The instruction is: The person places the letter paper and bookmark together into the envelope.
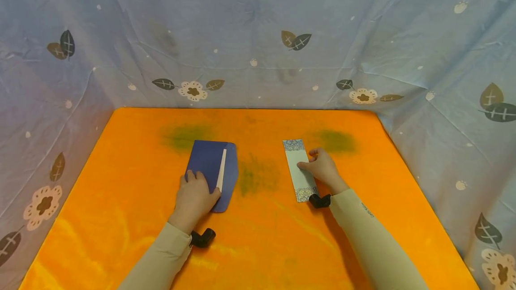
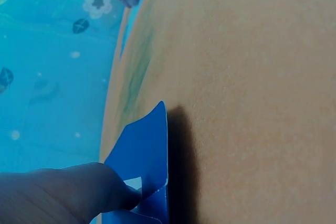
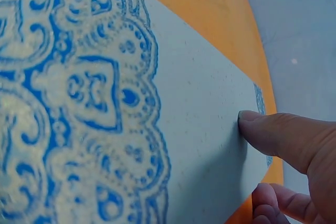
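Note:
My left hand [image 1: 194,197] grips a dark blue envelope [image 1: 206,155]. Its fingers curl at the envelope's left edge, and the thumb presses at the opening, where a white strip [image 1: 221,169] shows beside the flap [image 1: 231,178]. The left wrist view has the flap [image 2: 147,140] standing tilted over its shadow, with the thumb [image 2: 100,187] at the fold. Across from it, my right hand [image 1: 324,170] pinches a long pale card [image 1: 298,167] by its right side, thumb on the upper face. Blue lace-like patterns [image 3: 89,93] cover both ends of the card; the middle is plain.
An orange cloth [image 1: 258,245] with dark green smudges covers the table. Blue-grey curtains [image 1: 250,21] printed with leaves and flowers hang at the back and on both sides. A small black piece [image 1: 203,238] sticks out at the left wrist, another [image 1: 320,201] at the right.

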A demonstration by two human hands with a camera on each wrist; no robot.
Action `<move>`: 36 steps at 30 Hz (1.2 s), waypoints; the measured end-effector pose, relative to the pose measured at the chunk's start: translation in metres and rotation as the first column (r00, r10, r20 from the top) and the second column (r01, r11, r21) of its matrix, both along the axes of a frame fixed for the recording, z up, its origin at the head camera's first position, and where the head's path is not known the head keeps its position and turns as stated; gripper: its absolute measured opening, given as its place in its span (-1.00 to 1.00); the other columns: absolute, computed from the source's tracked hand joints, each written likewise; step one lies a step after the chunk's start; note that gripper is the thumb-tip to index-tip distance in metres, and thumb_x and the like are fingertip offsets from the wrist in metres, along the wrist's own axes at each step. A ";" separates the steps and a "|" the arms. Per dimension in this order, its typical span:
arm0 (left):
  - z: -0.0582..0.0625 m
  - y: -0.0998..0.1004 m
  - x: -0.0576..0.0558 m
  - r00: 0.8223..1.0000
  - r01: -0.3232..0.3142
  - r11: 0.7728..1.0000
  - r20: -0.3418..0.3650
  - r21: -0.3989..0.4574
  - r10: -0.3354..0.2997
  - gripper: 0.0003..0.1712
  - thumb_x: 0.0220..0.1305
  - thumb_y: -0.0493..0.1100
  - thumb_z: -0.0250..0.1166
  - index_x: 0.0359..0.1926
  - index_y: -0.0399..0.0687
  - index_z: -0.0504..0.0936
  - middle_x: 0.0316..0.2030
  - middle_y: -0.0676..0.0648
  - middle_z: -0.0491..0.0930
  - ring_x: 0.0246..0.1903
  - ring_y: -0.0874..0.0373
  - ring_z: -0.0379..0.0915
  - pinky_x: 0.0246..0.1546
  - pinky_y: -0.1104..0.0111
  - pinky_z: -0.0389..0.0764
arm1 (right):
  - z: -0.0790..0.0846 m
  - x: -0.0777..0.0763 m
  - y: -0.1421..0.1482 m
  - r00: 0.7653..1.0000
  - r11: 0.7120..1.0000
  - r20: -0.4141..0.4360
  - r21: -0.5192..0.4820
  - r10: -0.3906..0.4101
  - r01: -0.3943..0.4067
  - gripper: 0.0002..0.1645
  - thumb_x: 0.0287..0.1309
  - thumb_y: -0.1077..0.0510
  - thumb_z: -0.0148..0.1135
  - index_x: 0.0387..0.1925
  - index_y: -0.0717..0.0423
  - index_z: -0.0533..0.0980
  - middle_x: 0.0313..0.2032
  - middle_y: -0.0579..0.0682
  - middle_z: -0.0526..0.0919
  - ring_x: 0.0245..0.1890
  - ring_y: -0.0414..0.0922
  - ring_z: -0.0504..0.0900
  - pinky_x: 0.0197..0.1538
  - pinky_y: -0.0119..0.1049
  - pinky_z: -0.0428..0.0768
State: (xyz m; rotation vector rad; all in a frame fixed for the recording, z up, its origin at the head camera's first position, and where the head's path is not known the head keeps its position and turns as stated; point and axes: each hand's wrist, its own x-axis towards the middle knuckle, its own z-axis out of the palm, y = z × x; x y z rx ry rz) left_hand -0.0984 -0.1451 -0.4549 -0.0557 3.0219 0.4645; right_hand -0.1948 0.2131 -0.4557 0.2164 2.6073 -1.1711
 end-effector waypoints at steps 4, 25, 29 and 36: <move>0.000 0.000 0.000 1.000 0.007 1.000 -0.008 -0.016 -0.007 -0.04 0.21 0.11 0.26 0.24 -0.72 0.22 0.20 -0.71 0.16 0.21 -0.61 0.06 0.12 -0.23 0.35 | 0.000 0.000 0.001 1.000 1.000 0.012 -0.004 -0.005 0.005 -0.25 0.08 -0.08 0.41 0.15 0.21 0.30 -0.08 0.20 0.48 -0.20 0.09 0.51 -0.17 -0.16 0.56; -0.001 0.001 -0.001 0.998 0.025 0.999 -0.052 -0.034 -0.027 -0.05 0.20 0.12 0.27 0.20 -0.73 0.26 0.16 -0.70 0.23 0.19 -0.60 0.11 0.18 -0.21 0.27 | 0.005 -0.004 0.007 0.998 0.998 0.050 -0.046 0.032 -0.030 -0.50 0.20 0.02 0.31 -0.04 0.30 0.34 -0.21 0.18 0.44 -0.30 0.03 0.43 -0.29 -0.25 0.47; 0.000 0.001 0.000 0.998 0.028 0.999 -0.048 -0.032 -0.030 -0.05 0.21 0.11 0.27 0.20 -0.74 0.25 0.16 -0.71 0.22 0.19 -0.60 0.10 0.19 -0.22 0.26 | 0.008 -0.006 0.011 0.997 0.996 0.041 -0.048 0.072 -0.070 -0.62 0.28 0.12 0.21 -0.06 0.32 0.35 -0.23 0.17 0.43 -0.31 0.01 0.40 -0.29 -0.26 0.44; 0.001 0.001 0.001 0.999 0.024 0.999 -0.045 -0.037 -0.026 -0.05 0.22 0.11 0.26 0.21 -0.73 0.25 0.17 -0.70 0.21 0.20 -0.60 0.10 0.18 -0.21 0.28 | 0.018 -0.005 0.014 0.992 0.988 0.056 -0.106 0.117 -0.110 -0.62 0.36 0.13 0.12 0.01 0.36 0.32 -0.21 0.19 0.45 -0.34 0.00 0.44 -0.28 -0.27 0.51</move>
